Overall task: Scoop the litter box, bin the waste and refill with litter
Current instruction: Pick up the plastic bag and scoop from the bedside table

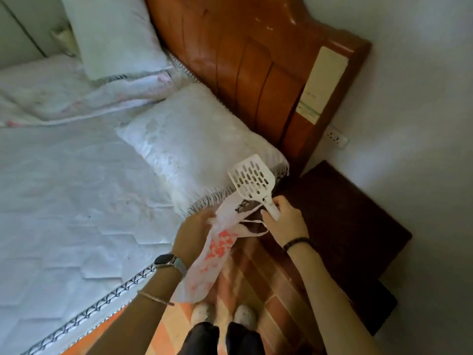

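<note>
My right hand (285,219) grips the handle of a white slotted litter scoop (252,179), whose blade points up and away over the bed's corner. My left hand (197,234) holds a thin white plastic bag (217,248) with red print. The bag hangs down in front of my legs, and one of its loop handles stretches across to my right fingers. No litter box or litter is in view.
A bed with a white mattress (64,201) and pillows (194,139) fills the left side, with a wooden headboard (243,60) behind. A dark bedside cabinet (345,213) stands at the right against the wall. I stand on a tiled floor (256,278) between them.
</note>
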Motion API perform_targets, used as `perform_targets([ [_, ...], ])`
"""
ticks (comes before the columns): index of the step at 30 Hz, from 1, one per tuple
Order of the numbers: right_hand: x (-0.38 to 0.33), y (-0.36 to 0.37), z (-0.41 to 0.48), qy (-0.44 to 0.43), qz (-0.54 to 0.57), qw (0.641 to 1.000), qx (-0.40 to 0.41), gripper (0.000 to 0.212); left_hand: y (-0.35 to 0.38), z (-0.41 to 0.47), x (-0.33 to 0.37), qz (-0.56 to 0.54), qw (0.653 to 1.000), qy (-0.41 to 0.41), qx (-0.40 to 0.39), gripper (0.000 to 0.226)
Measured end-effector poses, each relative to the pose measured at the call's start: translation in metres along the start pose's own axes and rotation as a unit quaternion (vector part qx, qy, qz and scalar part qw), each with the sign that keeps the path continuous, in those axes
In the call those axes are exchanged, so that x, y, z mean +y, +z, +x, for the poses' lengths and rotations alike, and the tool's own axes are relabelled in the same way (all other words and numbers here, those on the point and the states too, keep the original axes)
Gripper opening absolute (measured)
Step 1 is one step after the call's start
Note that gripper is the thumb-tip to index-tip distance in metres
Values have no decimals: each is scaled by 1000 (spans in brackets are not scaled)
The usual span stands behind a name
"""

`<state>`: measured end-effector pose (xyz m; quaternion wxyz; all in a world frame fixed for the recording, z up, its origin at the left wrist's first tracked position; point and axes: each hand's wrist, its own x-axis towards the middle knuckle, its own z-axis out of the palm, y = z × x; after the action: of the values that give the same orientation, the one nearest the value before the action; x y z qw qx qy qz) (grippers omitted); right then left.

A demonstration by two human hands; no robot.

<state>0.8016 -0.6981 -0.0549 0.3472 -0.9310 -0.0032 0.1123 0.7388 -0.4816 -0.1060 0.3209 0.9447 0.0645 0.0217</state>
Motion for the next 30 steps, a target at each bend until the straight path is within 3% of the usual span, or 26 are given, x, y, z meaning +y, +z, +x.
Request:
perform_targets([
  [5, -56, 56, -17, -86, -24, 993, -74, 25, -39, -68, -78, 32, 992, -117, 23, 22],
  [9, -107, 114, -43, -143, -42, 981, -128, 25, -77, -133, -131, 17, 980, -180, 85, 20],
  [18, -240, 262, -153, -284, -94, 928, -222, 30, -165, -294, -240, 0, 936, -297, 186, 19],
  [24, -307, 350, -238, -355, -108, 883, -288, 28, -210, -400, -293, -5, 891, -382, 247, 19],
  [30, -366, 420, -314, -429, -128, 816, -366, 26, -237, -497, -318, -1, 822, -474, 317, 14],
])
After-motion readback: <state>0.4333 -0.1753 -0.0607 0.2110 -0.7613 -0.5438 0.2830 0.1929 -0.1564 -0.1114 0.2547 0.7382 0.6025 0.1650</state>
